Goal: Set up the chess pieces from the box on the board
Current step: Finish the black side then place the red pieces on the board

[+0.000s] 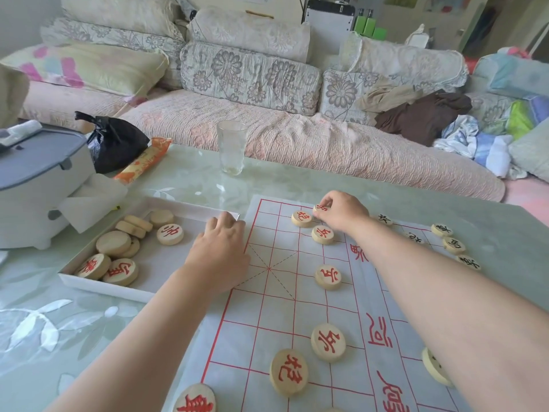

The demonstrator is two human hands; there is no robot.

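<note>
The right hand [341, 214] reaches across the board [276, 316] and pinches a red-marked piece [320, 207] between thumb and fingertips at the board's far edge, just beside a second red piece [302, 218]. The held piece is a flat round disc, so it has no long axis. Its marked face points up, and it sits level at or just above the board surface; contact cannot be confirmed.

The left hand [221, 242] rests palm down where the box [104, 288] meets the board, fingers bent over the box's right wall. Whether it holds anything underneath cannot be told.

The box lies on the bench [178, 179] to the left of the board, its long axis running from near-left to far-right. The remaining pieces [170, 234] lie in its left half, some stacked, some face up. The left hand is nearer to them, so the next pick probably falls to it.
</note>
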